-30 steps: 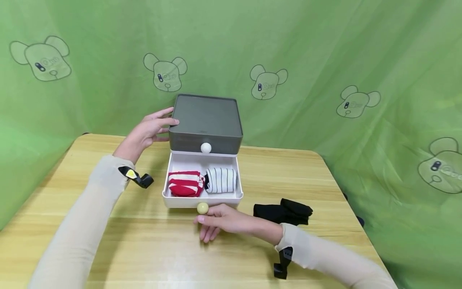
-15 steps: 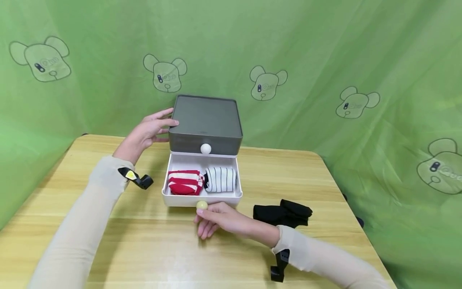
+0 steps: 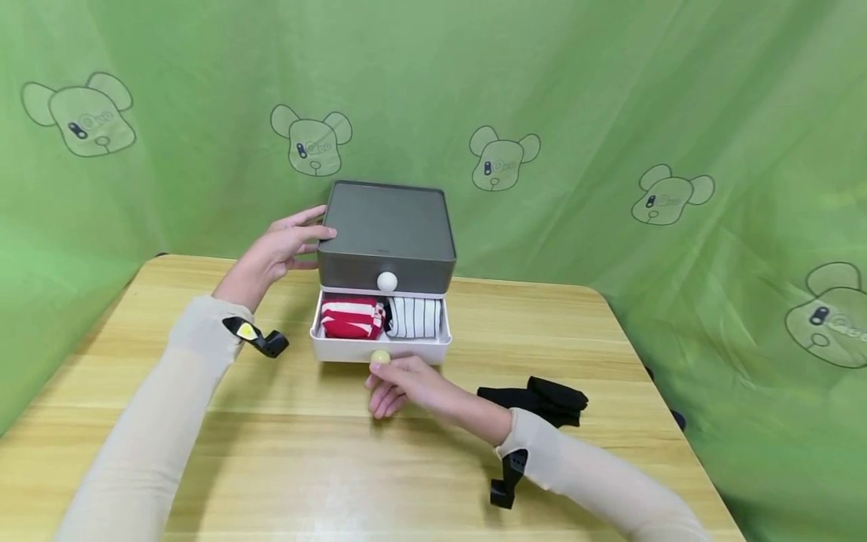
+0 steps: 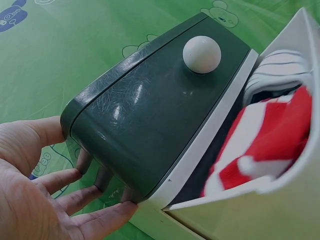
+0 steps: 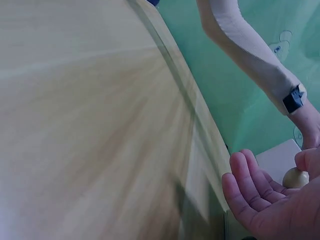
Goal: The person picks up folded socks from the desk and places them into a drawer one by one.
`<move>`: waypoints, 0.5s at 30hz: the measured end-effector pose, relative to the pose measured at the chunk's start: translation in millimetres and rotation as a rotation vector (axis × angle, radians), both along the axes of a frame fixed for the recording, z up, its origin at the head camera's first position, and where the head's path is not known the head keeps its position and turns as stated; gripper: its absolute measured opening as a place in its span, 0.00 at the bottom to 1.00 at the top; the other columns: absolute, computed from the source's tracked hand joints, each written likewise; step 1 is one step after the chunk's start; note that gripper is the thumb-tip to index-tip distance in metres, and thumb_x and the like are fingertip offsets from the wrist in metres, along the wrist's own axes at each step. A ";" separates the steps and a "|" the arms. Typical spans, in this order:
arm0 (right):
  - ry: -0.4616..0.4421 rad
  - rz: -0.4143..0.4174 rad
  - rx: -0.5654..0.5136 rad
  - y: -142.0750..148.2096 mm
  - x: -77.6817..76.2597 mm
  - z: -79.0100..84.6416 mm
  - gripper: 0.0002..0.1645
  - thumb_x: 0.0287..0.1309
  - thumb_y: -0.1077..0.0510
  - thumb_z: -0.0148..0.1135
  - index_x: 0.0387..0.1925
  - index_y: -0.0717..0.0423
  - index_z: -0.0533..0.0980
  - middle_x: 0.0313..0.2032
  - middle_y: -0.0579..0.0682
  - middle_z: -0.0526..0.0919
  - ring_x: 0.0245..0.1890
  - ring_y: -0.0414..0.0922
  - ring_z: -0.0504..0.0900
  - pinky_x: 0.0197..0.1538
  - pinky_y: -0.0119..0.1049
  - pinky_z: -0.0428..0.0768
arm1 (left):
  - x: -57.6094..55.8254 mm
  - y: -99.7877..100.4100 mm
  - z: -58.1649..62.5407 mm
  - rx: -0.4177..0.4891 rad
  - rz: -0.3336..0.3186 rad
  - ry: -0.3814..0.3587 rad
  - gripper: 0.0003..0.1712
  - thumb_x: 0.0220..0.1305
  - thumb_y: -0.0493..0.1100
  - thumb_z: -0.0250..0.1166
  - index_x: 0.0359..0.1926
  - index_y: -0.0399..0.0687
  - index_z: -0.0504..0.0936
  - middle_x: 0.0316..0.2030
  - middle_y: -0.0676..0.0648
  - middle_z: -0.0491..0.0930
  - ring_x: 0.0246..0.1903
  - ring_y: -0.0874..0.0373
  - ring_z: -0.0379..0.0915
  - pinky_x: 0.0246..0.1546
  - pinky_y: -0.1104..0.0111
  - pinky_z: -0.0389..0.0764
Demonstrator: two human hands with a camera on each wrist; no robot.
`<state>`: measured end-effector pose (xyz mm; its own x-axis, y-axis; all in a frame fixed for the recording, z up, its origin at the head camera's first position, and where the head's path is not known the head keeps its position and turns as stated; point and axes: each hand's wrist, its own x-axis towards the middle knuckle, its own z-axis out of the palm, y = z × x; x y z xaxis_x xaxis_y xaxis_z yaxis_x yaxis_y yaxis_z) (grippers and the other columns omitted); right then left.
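Note:
A small two-tier drawer box (image 3: 389, 218) has a dark grey upper drawer with a white knob (image 3: 387, 281). Below it, a white drawer (image 3: 420, 351) stands partly out, holding a rolled red-and-white striped cloth piece (image 3: 352, 318) and a white one with dark stripes (image 3: 415, 317). My left hand (image 3: 281, 245) rests on the box's left side, thumb over the top edge, fingers spread along the wall (image 4: 90, 165). At the front, my right hand (image 3: 413, 384) touches the pale yellow knob (image 3: 381, 357) with its thumb; the other fingers extend loosely below, as the right wrist view shows.
Folded black cloth (image 3: 542, 399) lies on the wooden table (image 3: 291, 452), right of the drawer and partly behind my right forearm. A green curtain (image 3: 406, 90) with bear-head drawings hangs behind the table and along its sides. Black camera mounts sit on both wrists.
The white drawer has slid back toward the box with the rolled pieces inside. My right hand has moved forward with it, thumb now on the yellow knob. My left hand has stayed in place.

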<state>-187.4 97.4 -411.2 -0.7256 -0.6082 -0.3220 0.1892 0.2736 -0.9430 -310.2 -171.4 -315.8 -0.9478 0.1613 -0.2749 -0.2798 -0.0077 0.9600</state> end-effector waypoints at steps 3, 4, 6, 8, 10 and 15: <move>0.008 -0.021 -0.024 -2.5 -8.0 -0.5 0.30 0.77 0.49 0.49 0.50 0.79 0.75 0.30 0.56 0.89 0.27 0.41 0.86 0.40 0.38 0.90 | 0.7 -0.1 -0.7 0.003 0.001 0.002 0.45 0.70 0.40 0.64 0.80 0.65 0.53 0.81 0.43 0.49 0.79 0.38 0.46 0.76 0.45 0.62; 0.010 -0.028 -0.031 -3.5 -10.8 -1.1 0.30 0.77 0.50 0.49 0.50 0.79 0.75 0.29 0.55 0.89 0.26 0.41 0.86 0.39 0.38 0.90 | 0.7 -0.3 -1.2 0.002 0.001 0.003 0.45 0.70 0.40 0.64 0.80 0.64 0.53 0.81 0.43 0.48 0.79 0.37 0.46 0.76 0.45 0.62; 0.012 -0.040 -0.038 -5.1 -16.7 -2.5 0.30 0.77 0.50 0.49 0.51 0.80 0.74 0.29 0.55 0.89 0.26 0.41 0.86 0.39 0.38 0.90 | 0.9 -0.5 -1.8 0.002 0.004 0.000 0.45 0.70 0.40 0.64 0.80 0.64 0.53 0.81 0.44 0.48 0.79 0.37 0.46 0.76 0.45 0.62; 0.015 -0.053 -0.037 -6.4 -22.4 -3.6 0.31 0.77 0.50 0.49 0.51 0.80 0.74 0.29 0.55 0.89 0.26 0.42 0.86 0.39 0.39 0.90 | 0.8 -0.4 -2.3 0.004 0.006 -0.003 0.44 0.70 0.40 0.64 0.80 0.64 0.53 0.81 0.44 0.48 0.79 0.38 0.46 0.76 0.45 0.62; 0.018 -0.068 -0.034 -7.4 -28.2 -4.2 0.31 0.77 0.49 0.48 0.51 0.80 0.74 0.29 0.55 0.88 0.26 0.42 0.86 0.40 0.39 0.90 | 0.5 -0.3 -2.6 0.008 0.009 -0.005 0.44 0.70 0.40 0.64 0.80 0.64 0.54 0.81 0.45 0.48 0.79 0.38 0.47 0.76 0.46 0.62; 0.037 -0.091 -0.039 -11.6 -41.8 -4.2 0.32 0.77 0.48 0.47 0.51 0.80 0.74 0.30 0.57 0.88 0.26 0.42 0.86 0.41 0.41 0.90 | -0.4 -0.5 -2.0 0.009 0.010 0.001 0.44 0.70 0.40 0.64 0.80 0.65 0.54 0.81 0.46 0.49 0.79 0.38 0.48 0.76 0.46 0.63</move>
